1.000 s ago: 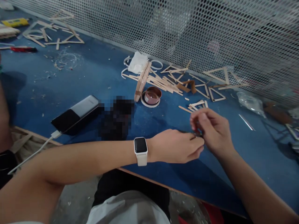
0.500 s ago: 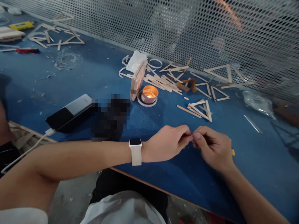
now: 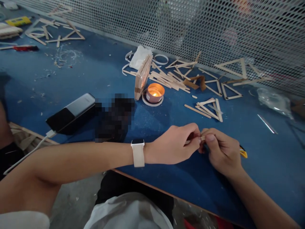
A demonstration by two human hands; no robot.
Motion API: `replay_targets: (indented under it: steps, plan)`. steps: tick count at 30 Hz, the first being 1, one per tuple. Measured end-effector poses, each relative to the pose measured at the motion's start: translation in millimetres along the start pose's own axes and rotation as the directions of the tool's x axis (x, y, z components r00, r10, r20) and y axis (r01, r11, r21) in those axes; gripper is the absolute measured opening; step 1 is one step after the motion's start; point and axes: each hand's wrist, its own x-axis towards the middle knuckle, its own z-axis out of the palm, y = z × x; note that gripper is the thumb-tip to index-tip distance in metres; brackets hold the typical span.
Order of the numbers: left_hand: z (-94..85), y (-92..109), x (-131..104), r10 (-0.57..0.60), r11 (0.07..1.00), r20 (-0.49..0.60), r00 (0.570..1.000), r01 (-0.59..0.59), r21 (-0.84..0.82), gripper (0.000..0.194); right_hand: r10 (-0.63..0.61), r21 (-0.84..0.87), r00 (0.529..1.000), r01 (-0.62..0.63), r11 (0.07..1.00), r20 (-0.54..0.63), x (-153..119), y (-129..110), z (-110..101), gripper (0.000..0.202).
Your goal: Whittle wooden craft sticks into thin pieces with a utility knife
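Note:
My left hand (image 3: 177, 143), with a watch (image 3: 138, 143) on its wrist, is closed in a pinch above the front of the blue table. Its fingertips meet those of my right hand (image 3: 221, 149), which is closed too. Between them shows a short pale piece of a wooden craft stick (image 3: 203, 138); the fingers cover most of it. A yellow and black object (image 3: 243, 152) sticks out behind my right hand, and I cannot tell if that hand holds it. Beyond the hands lies a triangle of craft sticks (image 3: 218, 109).
A lit candle in a tin (image 3: 155, 93) stands mid-table beside an upright wrapped pack (image 3: 142, 78). Loose craft sticks (image 3: 166, 79) lie behind it. A power bank (image 3: 71, 113) with a white cable is at left. A perforated metal screen (image 3: 166, 28) borders the back.
Both hands appear slightly farther right, still together, and the pale stick piece now shows between the fingertips. More of the yellow object is visible. The whole view has shifted a little.

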Motion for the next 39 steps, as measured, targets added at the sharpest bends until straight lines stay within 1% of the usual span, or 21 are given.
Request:
replay_targets:
  steps: [4, 9, 13, 19, 26, 34, 39]
  plan:
    - [2.1, -4.4, -0.5, 0.001, 1.000, 0.004, 1.000, -0.001, -0.010, 0.011, -0.014, 0.027, 1.000, 0.014, 1.000, 0.021, 0.9, 1.1, 0.8, 0.041]
    - [6.1, -13.6, -0.5, -0.019, 0.999, -0.004, 1.000, 0.019, -0.047, 0.011, 0.028, -0.022, 0.999, -0.028, 0.999, 0.030, 1.4, -2.5, 3.3, 0.041]
    - [7.2, -15.3, 0.8, -0.024, 0.998, -0.004, 1.000, 0.024, -0.057, 0.012, 0.042, -0.041, 0.999, -0.041, 0.998, 0.015, -2.3, -1.1, 3.8, 0.040]
    - [4.7, -13.9, 1.9, 0.019, 0.999, 0.008, 1.000, -0.019, -0.035, 0.023, 0.116, 0.130, 0.993, -0.115, 0.985, 0.005, -6.8, 4.3, 5.5, 0.038]
    - [2.4, -16.1, 4.5, 0.025, 0.990, 0.040, 0.999, -0.019, -0.141, 0.025, 0.120, 0.195, 0.993, -0.114, 0.974, -0.020, -2.3, -2.3, 9.3, 0.042]
    - [2.1, -15.9, 6.3, 0.023, 0.986, 0.053, 0.998, -0.014, -0.166, 0.027, 0.125, 0.235, 0.992, -0.117, 0.965, -0.017, -1.7, -1.5, 10.6, 0.044]
    - [0.3, -10.2, 3.7, 0.074, 0.973, 0.078, 0.994, -0.055, -0.223, 0.023, 0.090, 0.243, 0.996, -0.085, 0.966, -0.011, -3.6, 0.2, 9.4, 0.044]
